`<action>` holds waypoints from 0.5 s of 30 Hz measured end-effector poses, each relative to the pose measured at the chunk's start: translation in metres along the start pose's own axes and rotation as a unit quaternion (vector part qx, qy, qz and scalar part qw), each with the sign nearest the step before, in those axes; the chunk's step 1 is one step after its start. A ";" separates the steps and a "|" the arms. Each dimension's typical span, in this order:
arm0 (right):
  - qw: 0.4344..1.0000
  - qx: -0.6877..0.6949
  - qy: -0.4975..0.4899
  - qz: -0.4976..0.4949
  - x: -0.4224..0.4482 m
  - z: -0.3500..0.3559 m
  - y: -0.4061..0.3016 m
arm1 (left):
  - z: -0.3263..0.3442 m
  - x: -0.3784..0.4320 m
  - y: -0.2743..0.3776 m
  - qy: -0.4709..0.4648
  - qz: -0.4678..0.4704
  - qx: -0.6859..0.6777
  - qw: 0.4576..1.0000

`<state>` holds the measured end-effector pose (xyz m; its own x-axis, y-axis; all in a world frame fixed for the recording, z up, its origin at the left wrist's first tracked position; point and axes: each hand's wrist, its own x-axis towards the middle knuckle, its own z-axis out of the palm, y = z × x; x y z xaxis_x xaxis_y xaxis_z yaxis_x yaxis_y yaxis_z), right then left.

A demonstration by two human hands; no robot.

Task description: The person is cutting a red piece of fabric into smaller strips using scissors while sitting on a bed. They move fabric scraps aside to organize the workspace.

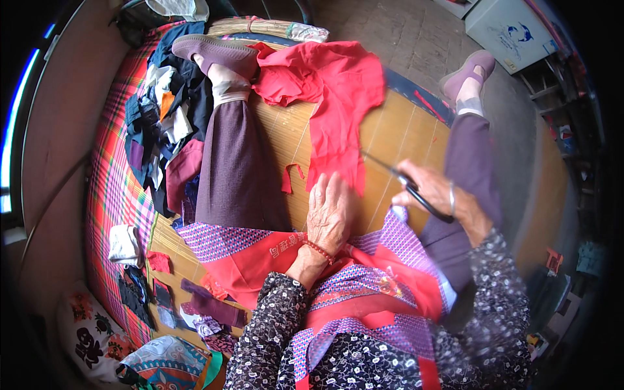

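A piece of red cloth (341, 122) lies across the bamboo mat (390, 131), its far part bunched and wrinkled, its near strip flatter. My left hand (327, 202) rests with its fingers at the near end of that strip. To the right, my right hand (424, 187) is closed around the black handles of a pair of scissors (414, 190). The blades point left toward the strip's edge and look blurred; whether they touch the cloth I cannot tell. A small curled red scrap (287, 179) sits left of the strip.
A heap of mixed cloth pieces (170, 117) lies left of my leg, on a plaid sheet (114, 170). Folded scraps (214, 304) are at lower left, near a patterned bag (168, 363). A straw broom (263, 28) lies at the far edge. A white box (509, 36) stands on the floor.
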<state>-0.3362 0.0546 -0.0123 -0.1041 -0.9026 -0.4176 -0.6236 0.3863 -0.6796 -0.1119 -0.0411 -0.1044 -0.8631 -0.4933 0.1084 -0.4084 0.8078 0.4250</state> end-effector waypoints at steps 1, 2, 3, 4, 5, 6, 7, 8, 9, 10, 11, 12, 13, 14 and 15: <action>0.999 -0.030 -0.044 -0.011 -0.004 -0.002 0.001 | 0.002 -0.002 0.000 -0.003 -0.007 -0.005 1.000; 0.998 -0.039 -0.055 -0.011 -0.008 0.000 0.005 | 0.003 -0.003 0.000 -0.005 -0.014 -0.009 1.000; 0.996 -0.040 -0.075 0.001 -0.010 -0.001 0.009 | 0.002 -0.003 0.001 -0.008 -0.022 -0.013 1.000; 0.995 -0.043 -0.094 0.013 -0.012 -0.002 0.012 | 0.001 -0.004 0.002 -0.014 -0.024 -0.019 0.999; 0.992 -0.045 -0.114 0.025 -0.013 -0.003 0.015 | -0.001 -0.003 0.003 -0.021 -0.026 -0.025 0.999; 0.988 -0.055 -0.137 0.035 -0.013 -0.008 0.013 | -0.002 -0.004 0.003 -0.027 -0.030 -0.032 0.999; 0.987 -0.049 -0.147 0.036 -0.012 -0.011 0.013 | -0.003 -0.004 0.003 -0.029 -0.033 -0.038 0.998; 0.986 -0.044 -0.156 0.036 -0.011 -0.013 0.014 | -0.003 -0.004 0.003 -0.031 -0.036 -0.044 0.998; 0.985 -0.039 -0.165 0.038 -0.011 -0.015 0.016 | -0.003 -0.003 0.004 -0.032 -0.038 -0.051 0.997; 0.984 -0.049 -0.167 0.035 -0.010 -0.016 0.018 | -0.003 -0.003 0.004 -0.033 -0.040 -0.054 0.997; 0.982 -0.050 -0.180 0.041 -0.008 -0.017 0.017 | -0.003 -0.004 0.004 -0.035 -0.043 -0.058 0.997; 0.979 -0.052 -0.192 0.048 -0.006 -0.018 0.015 | -0.003 -0.004 0.004 -0.037 -0.045 -0.062 0.996; 0.976 -0.053 -0.205 0.055 -0.004 -0.019 0.015 | -0.003 -0.004 0.005 -0.039 -0.047 -0.061 0.996; 0.977 -0.049 -0.203 0.050 -0.002 -0.017 0.018 | -0.005 -0.004 0.006 -0.041 -0.049 -0.059 0.996; 0.978 -0.045 -0.199 0.045 -0.001 -0.016 0.021 | -0.005 -0.003 0.007 -0.042 -0.049 -0.058 0.996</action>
<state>-0.3618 0.0609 -0.0166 0.1376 -0.7130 -0.6876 -0.6929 0.4268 -0.5812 -0.1103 -0.0360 -0.0972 -0.8444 -0.5355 -0.0132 -0.4595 0.7115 0.5317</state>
